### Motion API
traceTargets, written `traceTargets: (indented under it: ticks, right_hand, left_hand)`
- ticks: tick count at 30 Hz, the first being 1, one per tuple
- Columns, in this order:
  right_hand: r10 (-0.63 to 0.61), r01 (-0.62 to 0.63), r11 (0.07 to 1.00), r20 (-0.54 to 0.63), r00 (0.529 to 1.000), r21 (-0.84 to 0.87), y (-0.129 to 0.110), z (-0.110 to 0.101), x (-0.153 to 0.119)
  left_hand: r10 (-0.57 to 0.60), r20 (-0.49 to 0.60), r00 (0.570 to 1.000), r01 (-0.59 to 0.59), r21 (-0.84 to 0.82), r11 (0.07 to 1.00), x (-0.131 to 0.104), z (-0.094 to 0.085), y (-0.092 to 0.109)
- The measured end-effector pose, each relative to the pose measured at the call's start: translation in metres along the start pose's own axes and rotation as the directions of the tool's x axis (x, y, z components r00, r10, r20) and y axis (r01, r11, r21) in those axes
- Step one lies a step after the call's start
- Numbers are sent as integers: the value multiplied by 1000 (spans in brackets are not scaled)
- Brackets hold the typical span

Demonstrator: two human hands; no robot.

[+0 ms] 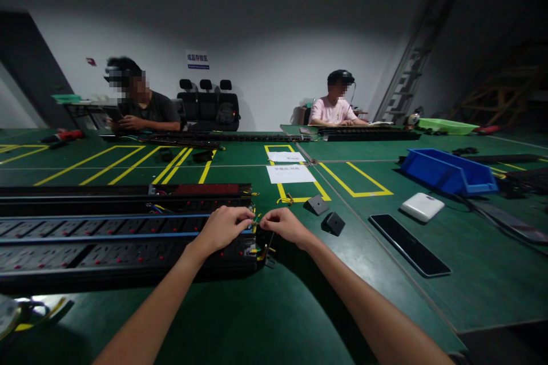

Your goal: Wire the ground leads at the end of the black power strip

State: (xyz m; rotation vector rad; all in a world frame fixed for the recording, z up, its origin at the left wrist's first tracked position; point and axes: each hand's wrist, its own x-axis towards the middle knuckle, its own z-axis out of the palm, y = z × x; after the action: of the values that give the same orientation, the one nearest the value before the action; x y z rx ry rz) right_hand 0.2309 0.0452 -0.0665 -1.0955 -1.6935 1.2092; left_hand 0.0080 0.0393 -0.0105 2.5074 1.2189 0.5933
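Both hands work at the open end of a row of black socket strips. The left hand reaches over the end of the blue-edged strip, its thumb and forefinger drawn into a close pinch. The right hand faces it just past that end, fingers curled and tips likewise pinched. The two sets of fingertips nearly meet at thin wires — both pinches appear to be on these, though which strand each one holds is too small to confirm.

The step in hand is judged to be hand work on the wire ends at the strip's mouth; whether the strands are being joined, straightened or parted cannot be told. In the inspector's judgement, the next move calls for a light, steady pinch from both sides, with the strands kept apart from the neighbouring yellow wires, which stand out from the nearer strip on the wearer's side of the hands. A snagged or bent strand is the likely fault.

To the right of the right hand, two black blocks lie loose on the green table; further right are a dark phone and a white box. Beyond the hands — paper sheets lie flat.
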Motion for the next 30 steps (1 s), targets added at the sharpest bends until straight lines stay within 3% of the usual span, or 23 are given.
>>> traceTargets:
  ticks: [30]
  right_hand:
    - [21, -22, 999, -15, 1000, -37, -5, -2, -4]
  left_hand:
    - [-38, -34, 999, 40, 42, 998, -1, 0, 5]
